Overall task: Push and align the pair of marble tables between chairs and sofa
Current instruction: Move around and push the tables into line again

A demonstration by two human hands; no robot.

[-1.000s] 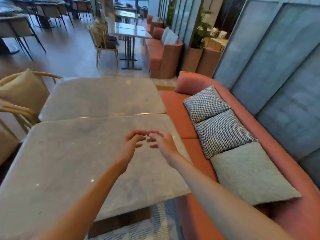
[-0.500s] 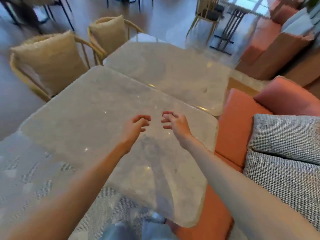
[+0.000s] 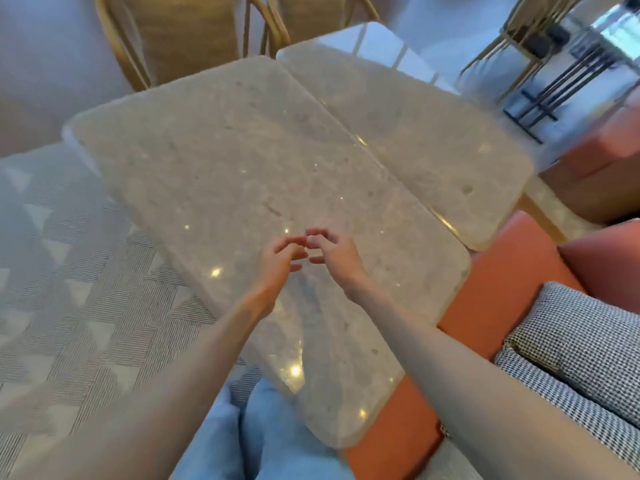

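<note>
Closest in, pale blue trousers show at the bottom edge, just beside the near corner of the near marble table. Two bare forearms reach out over that tabletop. The left hand and right hand hover side by side above the marble, fingers loosely curled and empty, their fingertips almost meeting; whether they touch the stone cannot be told. To the right, the orange sofa runs along the table's edge, with a houndstooth cushion lying on it. A patterned grey rug covers the floor on the left. Beyond, the far marble table sits edge to edge with the near one, a thin seam between them. Past both, two wicker chairs stand just beside the tables' far ends.
</note>
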